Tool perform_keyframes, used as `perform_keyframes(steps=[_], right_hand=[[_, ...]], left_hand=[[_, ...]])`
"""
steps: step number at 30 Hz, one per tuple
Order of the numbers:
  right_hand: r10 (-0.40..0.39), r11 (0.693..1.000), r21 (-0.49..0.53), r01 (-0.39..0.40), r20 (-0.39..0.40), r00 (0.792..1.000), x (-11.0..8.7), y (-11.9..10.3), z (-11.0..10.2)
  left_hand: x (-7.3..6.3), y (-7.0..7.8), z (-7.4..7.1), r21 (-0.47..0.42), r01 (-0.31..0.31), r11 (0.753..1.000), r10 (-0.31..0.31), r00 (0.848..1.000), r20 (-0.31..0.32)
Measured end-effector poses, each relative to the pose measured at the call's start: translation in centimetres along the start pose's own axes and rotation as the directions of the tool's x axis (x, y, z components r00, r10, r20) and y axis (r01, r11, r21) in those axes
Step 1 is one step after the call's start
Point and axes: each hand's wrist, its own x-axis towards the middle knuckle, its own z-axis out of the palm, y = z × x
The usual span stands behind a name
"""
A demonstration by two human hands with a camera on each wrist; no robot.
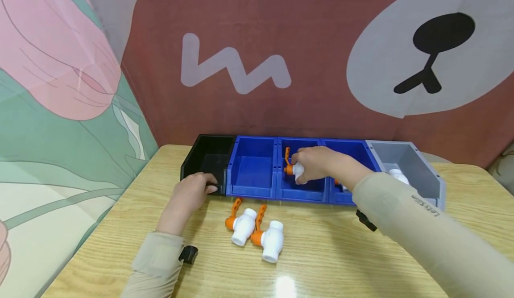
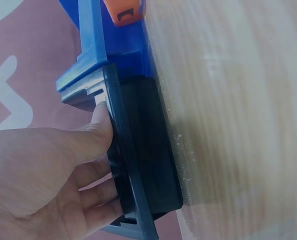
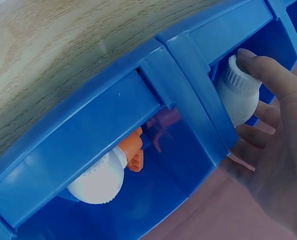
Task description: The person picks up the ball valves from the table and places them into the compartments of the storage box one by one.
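Observation:
My right hand reaches into the middle blue bin and grips a white ball valve with an orange lever handle. In the right wrist view, the thumb presses on this valve's ribbed white end, with the fingers behind its body. My left hand is at the black bin on the left end of the row. It holds that bin's front lip, thumb against the rim and fingers curled over on the inner side.
Two more white ball valves with orange handles lie on the wooden table before the bins. Another valve lies in the right blue bin. A white part sits in the grey bin. The left blue bin stands beside the black one.

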Motion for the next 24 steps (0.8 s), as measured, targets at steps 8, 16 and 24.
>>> perform_keyframes(steps=[8,16,24], right_hand=[[-0.016,0.999,-0.032,0.016,0.000,1.000,0.3,0.2,0.5],[-0.036,0.997,-0.072,0.036,0.001,0.999,0.5,0.3,1.1],[-0.042,0.996,-0.077,0.043,0.007,0.999,0.7,0.4,1.4]], left_hand=[[0.0,0.0,0.0,0.001,0.004,1.000,-0.004,1.000,0.002],[0.1,-0.1,0.0,0.000,-0.004,1.000,0.004,1.000,-0.005],[0.0,0.0,-0.1,-0.007,-0.002,1.000,0.002,1.000,-0.005]])
